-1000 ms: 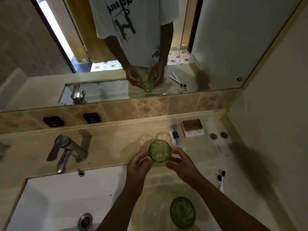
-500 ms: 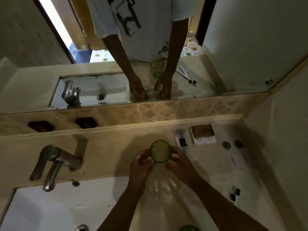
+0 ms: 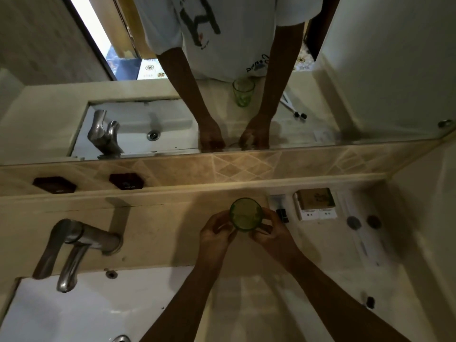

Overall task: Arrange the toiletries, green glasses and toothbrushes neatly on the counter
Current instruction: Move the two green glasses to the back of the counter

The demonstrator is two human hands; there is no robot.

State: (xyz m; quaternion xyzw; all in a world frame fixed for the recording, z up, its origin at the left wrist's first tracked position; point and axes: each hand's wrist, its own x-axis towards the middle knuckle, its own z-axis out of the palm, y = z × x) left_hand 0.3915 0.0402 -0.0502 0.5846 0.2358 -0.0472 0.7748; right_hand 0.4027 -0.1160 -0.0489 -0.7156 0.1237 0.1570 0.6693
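A green glass stands upright near the back of the beige counter, seen from above. My left hand and my right hand both hold it by its sides. To its right lie a clear sachet with a black item, a brown-topped white toiletry box, two round dark caps and a long wrapped packet. The black head of a toothbrush shows beside my right forearm. A second green glass appears only as a reflection in the mirror.
A white sink basin with a steel tap fills the lower left. Two dark soap dishes sit on the ledge under the mirror. The side wall closes off the counter on the right.
Both hands have carried the green glass further back toward the ledge. The view has tilted up, so the second glass at the front edge has left the frame.
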